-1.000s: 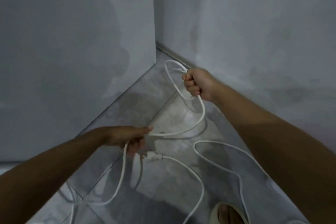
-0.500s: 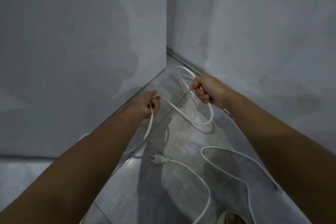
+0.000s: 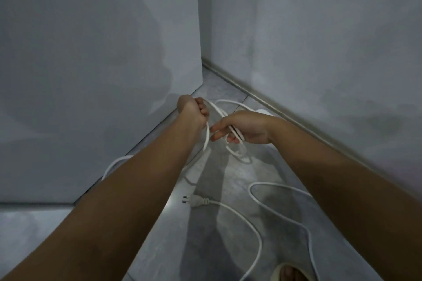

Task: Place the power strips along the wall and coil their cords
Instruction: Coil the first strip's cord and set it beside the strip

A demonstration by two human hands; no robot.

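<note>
A long white cord (image 3: pixel 258 230) trails in loops over the grey tiled floor, ending in a white plug (image 3: pixel 198 201) that lies loose near the middle. My left hand (image 3: pixel 193 110) grips a strand of the cord near the left wall's corner. My right hand (image 3: pixel 245 128) holds several gathered loops of the coil (image 3: pixel 237 143) across its palm, fingers partly stretched toward the left hand. A small white edge of a power strip (image 3: pixel 262 111) shows just behind my right wrist, near the right wall; most of it is hidden.
A grey wall panel (image 3: pixel 91 75) stands on the left and a grey wall with a baseboard (image 3: pixel 258 98) runs along the right, meeting in a narrow corner. My foot in a pale sandal (image 3: pixel 287 272) is at the bottom edge.
My left hand has risen and carried its strand up to the right hand. The right hand has loosened from a fist and now holds more loops. The view shifted toward the corner.
</note>
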